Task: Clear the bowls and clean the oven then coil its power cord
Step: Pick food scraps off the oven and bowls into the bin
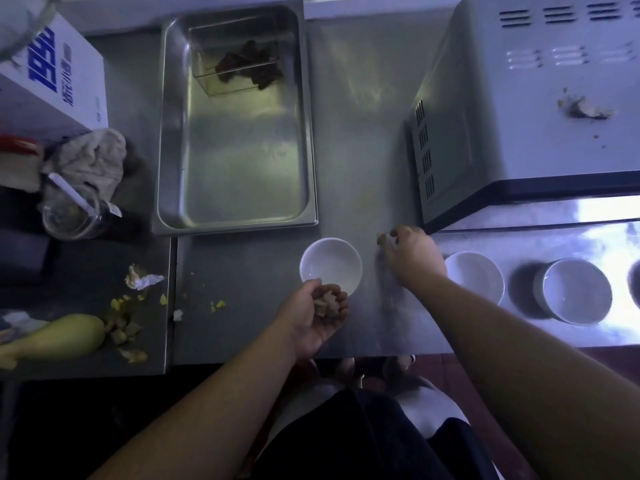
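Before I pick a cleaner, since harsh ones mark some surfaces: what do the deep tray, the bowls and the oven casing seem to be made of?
The deep tray looks like stainless steel, brushed, with soft mirror-like reflections. The bowls, such as the one by the left hand, look like glazed white ceramic, smooth and glossy, though melamine is possible. The oven casing seems to be painted or coated sheet metal, matte grey with punched vent slots.

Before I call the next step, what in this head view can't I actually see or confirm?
- Oven's power cord: nowhere in view; grey metal oven is cut off by the right edge.
- Fourth item right of the white ceramic bowls: only a sliver at the right edge.
- Scrap pinched by right hand: too small, blurred.
- Dark contents of steel tray: unidentifiable.
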